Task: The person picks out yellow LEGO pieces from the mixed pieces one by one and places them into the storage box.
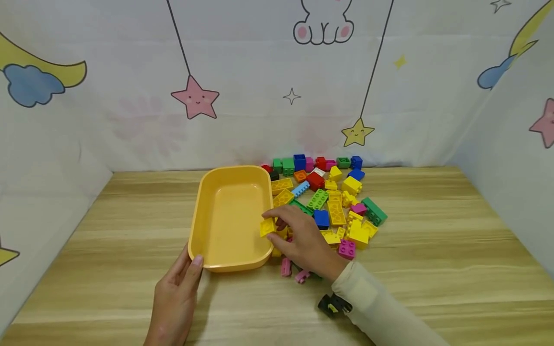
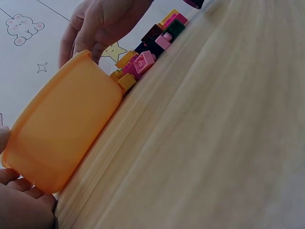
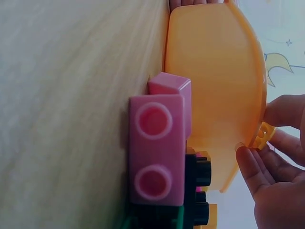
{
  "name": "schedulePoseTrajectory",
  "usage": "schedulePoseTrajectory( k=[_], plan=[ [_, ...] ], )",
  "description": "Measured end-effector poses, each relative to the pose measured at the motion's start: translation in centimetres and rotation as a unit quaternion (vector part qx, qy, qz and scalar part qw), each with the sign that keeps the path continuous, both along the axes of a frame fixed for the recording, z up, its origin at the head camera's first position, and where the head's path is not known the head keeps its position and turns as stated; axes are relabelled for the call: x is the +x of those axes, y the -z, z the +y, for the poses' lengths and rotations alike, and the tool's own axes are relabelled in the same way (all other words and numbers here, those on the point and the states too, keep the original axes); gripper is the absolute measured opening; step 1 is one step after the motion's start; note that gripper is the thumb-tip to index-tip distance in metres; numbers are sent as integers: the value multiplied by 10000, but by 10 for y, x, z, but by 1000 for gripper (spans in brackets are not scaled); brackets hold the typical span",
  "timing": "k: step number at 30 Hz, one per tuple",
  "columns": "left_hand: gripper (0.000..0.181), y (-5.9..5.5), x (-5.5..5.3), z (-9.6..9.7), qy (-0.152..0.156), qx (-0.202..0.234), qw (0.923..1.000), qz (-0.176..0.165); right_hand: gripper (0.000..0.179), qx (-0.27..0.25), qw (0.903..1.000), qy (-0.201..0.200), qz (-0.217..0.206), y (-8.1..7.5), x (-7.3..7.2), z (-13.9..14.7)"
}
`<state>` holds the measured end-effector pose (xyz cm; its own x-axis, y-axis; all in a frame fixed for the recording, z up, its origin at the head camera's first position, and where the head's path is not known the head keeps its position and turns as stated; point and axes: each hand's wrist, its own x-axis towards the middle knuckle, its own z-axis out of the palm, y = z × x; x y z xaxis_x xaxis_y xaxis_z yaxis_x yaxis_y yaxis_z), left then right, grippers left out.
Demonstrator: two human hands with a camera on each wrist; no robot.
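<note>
1. The left hand (image 1: 175, 293) grips the yellow-orange tray (image 1: 233, 221) at its near left corner, thumb on the rim and fingers curled against the outside.
2. The right hand (image 1: 305, 238) pinches a small yellow block (image 1: 267, 227) between thumb and fingers at the tray's right rim; whether the block touches the rim, I cannot tell.
3. The tray stands upright on the wood-grain table (image 1: 130, 221), left of many loose, mixed-colour blocks, some partly hidden by the right hand.
4. Among these, a blue block (image 1: 321, 219) lies just beyond the right hand, a magenta block (image 1: 346, 249) to its right, and a long green block (image 1: 374, 212) at the far right.
5. Two pink blocks, one of them a small pink block (image 1: 286, 267), lie on the near side of the right hand.
6. A white sheet (image 1: 259, 62) printed with stars hangs behind the table.
</note>
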<state>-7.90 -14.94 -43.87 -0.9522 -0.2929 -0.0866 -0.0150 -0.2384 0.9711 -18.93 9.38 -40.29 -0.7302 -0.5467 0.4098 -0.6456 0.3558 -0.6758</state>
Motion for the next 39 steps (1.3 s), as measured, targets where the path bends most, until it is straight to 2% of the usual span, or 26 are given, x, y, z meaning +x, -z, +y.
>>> schedulePoseTrajectory(
  k=[10, 18, 23, 26, 32, 36, 39],
  plan=[
    [63, 0, 0, 1, -35, 38, 10000, 60, 40, 160, 9998, -7, -113, -1, 0, 1],
    [62, 1, 2, 2, -61, 64, 10000, 13, 42, 220, 9998, 21, 8, -7, 1, 8],
    [61, 0, 1, 1, -81, -63, 9999, -48, 32, 403, 9983, 288, 296, -27, 0, 45],
    [63, -2, 1, -2, -84, -224, 9996, -119, 27, 878, 9934, 516, 521, -36, 0, 81],
    [63, -2, 1, -3, -90, -111, 9999, -85, 29, 2025, 9726, 1126, 208, -24, 5, 138],
    [64, -2, 0, -1, -67, -13, 10000, -11, 35, 2160, 9660, 1414, 120, -15, 10, 153],
    [64, -2, 0, 1, -26, 17, 10000, -83, 35, 2131, 9629, 1652, 91, -11, 9, 156]
  ],
)
